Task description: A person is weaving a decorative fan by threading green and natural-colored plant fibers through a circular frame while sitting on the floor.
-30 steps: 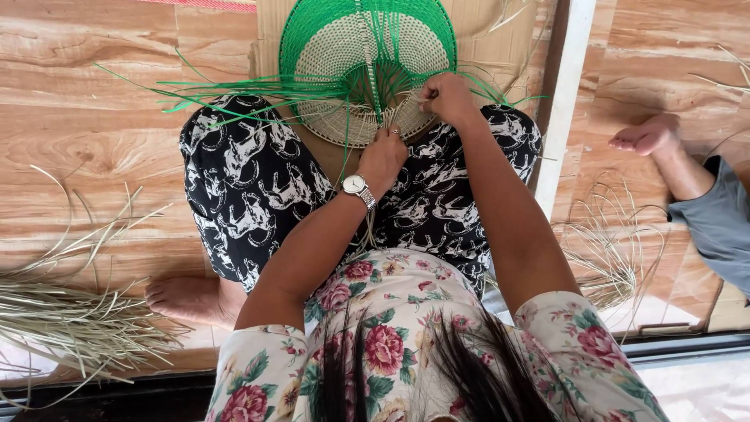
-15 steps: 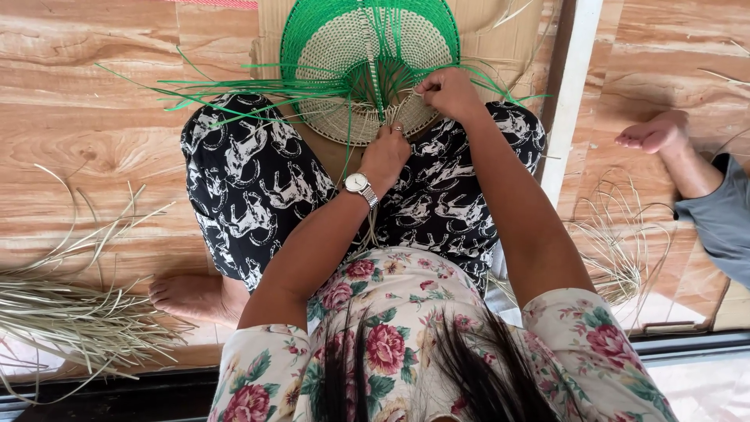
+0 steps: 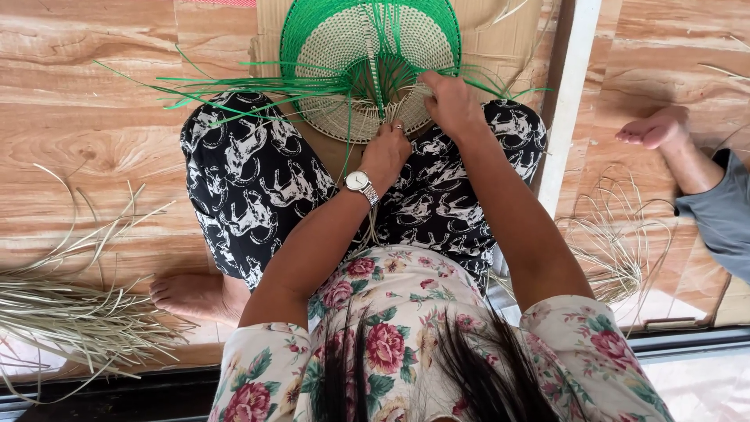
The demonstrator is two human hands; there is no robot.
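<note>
- Here, a person sits on a wood-patterned floor [image 3: 94, 117], seen from above, with a round woven fan [image 3: 367, 47] propped across the lap, past the knees.
- The fan has a pale centre and a green rim; loose green strips [image 3: 234, 82] fan out to the left.
- The left hand [image 3: 384, 152], with a wristwatch [image 3: 357, 183], is closed around a gathered bunch of pale strands [image 3: 397, 109] at the fan's lower edge.
- The right hand [image 3: 447, 98] pinches shut on strands just beside it, at the green weave.
- The weaving looks well along: the strands are being worked together near the base.
- The next move likely calls for steady tension while threading one strip.
- Bundled dry straw [image 3: 70, 312] lies at the left; another person's foot [image 3: 652, 129] shows at the right.
</note>
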